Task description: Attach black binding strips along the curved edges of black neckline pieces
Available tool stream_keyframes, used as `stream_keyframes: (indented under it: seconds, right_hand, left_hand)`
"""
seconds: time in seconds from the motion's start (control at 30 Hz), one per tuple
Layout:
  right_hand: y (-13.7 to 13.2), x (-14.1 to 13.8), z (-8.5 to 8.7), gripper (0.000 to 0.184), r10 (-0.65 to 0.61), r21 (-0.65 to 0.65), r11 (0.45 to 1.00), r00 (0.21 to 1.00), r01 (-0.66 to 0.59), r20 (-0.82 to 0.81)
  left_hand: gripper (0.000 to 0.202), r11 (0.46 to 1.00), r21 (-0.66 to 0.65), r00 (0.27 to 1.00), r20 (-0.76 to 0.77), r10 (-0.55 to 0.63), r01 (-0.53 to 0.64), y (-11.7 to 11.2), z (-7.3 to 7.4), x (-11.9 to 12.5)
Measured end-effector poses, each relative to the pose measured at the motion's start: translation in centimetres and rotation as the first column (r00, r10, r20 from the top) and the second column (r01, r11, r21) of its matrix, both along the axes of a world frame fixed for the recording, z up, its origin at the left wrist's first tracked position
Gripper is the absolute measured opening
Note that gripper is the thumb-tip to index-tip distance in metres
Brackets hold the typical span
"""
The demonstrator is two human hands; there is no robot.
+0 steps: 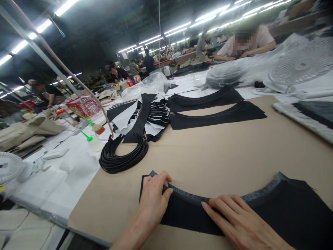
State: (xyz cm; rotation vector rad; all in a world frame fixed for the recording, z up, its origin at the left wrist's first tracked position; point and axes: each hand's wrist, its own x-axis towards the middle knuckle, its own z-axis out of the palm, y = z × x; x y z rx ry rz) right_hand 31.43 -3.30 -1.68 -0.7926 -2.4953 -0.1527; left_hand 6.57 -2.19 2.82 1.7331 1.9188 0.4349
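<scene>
A black curved fabric panel lies in front of me on a brown board. Along its concave upper edge runs a shiny grey strip. My left hand pinches that edge near the panel's left end, thumb and fingers together. Farther right, my right hand rests flat on the same edge, its fingers stretched out over the black fabric. Two similar black panels lie farther back on the board. A bundle of curved black strips sits to the left of them.
Black and white cut pieces are piled behind the strips. Green-capped bottles stand at left. A white fan and plastic-wrapped goods stand at back right. A tray holds dark pieces. A co-worker leans over the far table.
</scene>
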Motion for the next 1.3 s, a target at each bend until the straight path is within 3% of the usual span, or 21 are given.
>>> stream_keyframes:
  seconds: [0.2, 0.73, 0.93, 1.17, 1.3]
  right_hand:
    - [0.1, 0.1, 0.0, 0.045, -0.006, 0.071, 0.997, 0.999, 0.003, 0.034]
    - [0.0, 0.2, -1.1, 0.052, -0.018, 0.141, 0.99, 1.0, 0.014, 0.026]
    - [0.2, 0.3, -0.8, 0.049, -0.018, 0.114, 0.993, 0.999, 0.012, 0.05]
    - [0.7, -4.6, 2.8, 0.042, 0.055, -0.027, 0.998, 0.998, -0.054, 0.025]
    - [1.2, -6.9, 2.0, 0.034, 0.052, -0.033, 0.998, 0.997, -0.05, 0.065]
  left_hand:
    - [0.015, 0.998, 0.053, 0.999, -0.038, -0.016, 0.019, -0.2, -0.3, 0.2]
    - [0.02, 1.0, 0.021, 0.995, -0.096, 0.01, -0.008, 0.0, -0.1, 0.3]
    - [0.022, 0.999, 0.008, 0.995, -0.091, 0.043, -0.043, 0.2, 0.3, 0.4]
    - [0.022, 0.998, 0.044, 0.981, -0.188, 0.04, -0.032, 0.0, 0.0, 0.6]
    - [0.02, 0.998, 0.047, 0.979, -0.197, 0.058, -0.05, 0.2, 0.1, -0.2]
